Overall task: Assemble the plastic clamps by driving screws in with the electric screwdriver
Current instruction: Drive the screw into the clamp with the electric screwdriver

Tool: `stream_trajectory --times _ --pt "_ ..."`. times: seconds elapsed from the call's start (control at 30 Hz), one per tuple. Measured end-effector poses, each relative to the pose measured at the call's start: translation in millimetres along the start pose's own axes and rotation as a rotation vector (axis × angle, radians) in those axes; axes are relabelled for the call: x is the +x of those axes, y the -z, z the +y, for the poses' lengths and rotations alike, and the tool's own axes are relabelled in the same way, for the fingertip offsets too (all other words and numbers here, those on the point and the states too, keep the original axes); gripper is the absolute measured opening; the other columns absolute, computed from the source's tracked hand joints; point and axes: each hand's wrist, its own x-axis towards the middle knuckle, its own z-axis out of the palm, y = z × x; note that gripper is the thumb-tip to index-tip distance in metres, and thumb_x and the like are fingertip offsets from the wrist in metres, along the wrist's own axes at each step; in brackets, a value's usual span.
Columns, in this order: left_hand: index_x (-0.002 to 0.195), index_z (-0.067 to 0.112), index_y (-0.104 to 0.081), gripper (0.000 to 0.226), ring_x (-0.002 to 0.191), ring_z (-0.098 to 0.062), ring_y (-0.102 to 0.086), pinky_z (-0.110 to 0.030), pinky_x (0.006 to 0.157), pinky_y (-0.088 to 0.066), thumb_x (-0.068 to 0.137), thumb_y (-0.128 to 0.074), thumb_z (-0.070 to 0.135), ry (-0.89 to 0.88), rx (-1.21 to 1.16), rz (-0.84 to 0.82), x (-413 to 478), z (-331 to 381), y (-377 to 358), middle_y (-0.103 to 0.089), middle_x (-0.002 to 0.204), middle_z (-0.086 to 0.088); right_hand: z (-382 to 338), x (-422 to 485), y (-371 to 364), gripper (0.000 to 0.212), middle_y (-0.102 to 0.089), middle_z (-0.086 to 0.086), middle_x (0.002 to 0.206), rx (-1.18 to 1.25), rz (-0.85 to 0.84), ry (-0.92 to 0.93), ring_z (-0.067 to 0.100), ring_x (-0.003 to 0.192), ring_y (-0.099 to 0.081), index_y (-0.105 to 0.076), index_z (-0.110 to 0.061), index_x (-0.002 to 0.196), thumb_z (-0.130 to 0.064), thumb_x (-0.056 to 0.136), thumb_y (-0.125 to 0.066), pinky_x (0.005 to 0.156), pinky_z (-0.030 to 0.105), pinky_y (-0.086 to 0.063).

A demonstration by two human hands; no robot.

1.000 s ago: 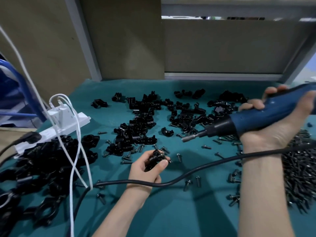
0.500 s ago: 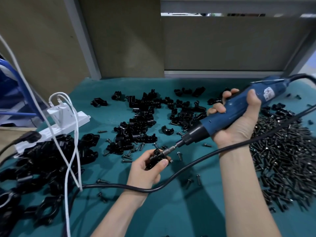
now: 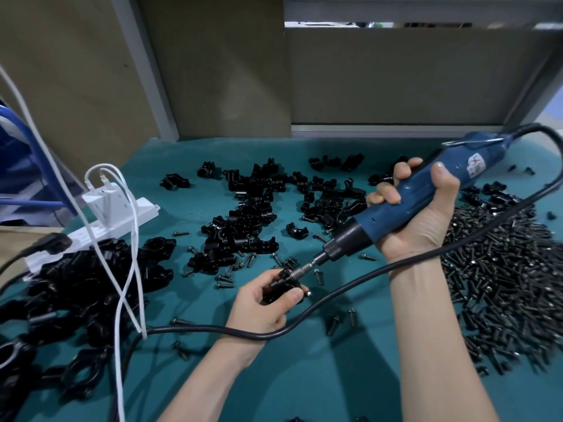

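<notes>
Clamp (image 3: 281,286) of black moulded plastic sits low at the centre of the teal mat (image 3: 320,376), pinched between the thumb and curled fingers of the left hand (image 3: 262,312), a small bright screw tip poking from its near side. A second ago the electric screwdriver (image 3: 405,202) hung up and away to the right; now its steel bit (image 3: 304,268) has swung down to meet the clamp's top, so the driving step looks to be starting, though whether the bit is truly seated in a screw head is hidden. The right hand (image 3: 423,214) is wrapped firmly round the tool's smooth blue barrel, its rubbery black cord (image 3: 365,278) looping over the left wrist. Beyond lie loose clamp halves (image 3: 253,208), curved and glossy; to the right a bristling heap of dark screws (image 3: 502,284); to the left a pile of larger black clamps (image 3: 76,284) and a white power strip (image 3: 115,214).
</notes>
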Motion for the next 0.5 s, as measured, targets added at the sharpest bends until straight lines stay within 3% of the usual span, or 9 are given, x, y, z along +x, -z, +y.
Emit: stream_trajectory --times 0.5 --pt "0.096 0.008 -0.064 0.017 0.039 -0.007 -0.029 -0.015 0.035 -0.027 0.086 -0.063 -0.005 -0.026 -0.017 0.031 0.6 -0.6 -2.4 -0.074 0.083 -0.01 7.1 1.2 7.4 0.053 -0.059 -0.007 0.073 0.0 0.061 0.006 0.007 0.046 -0.049 -0.057 -0.021 0.083 -0.036 0.045 -0.09 0.049 0.021 -0.045"
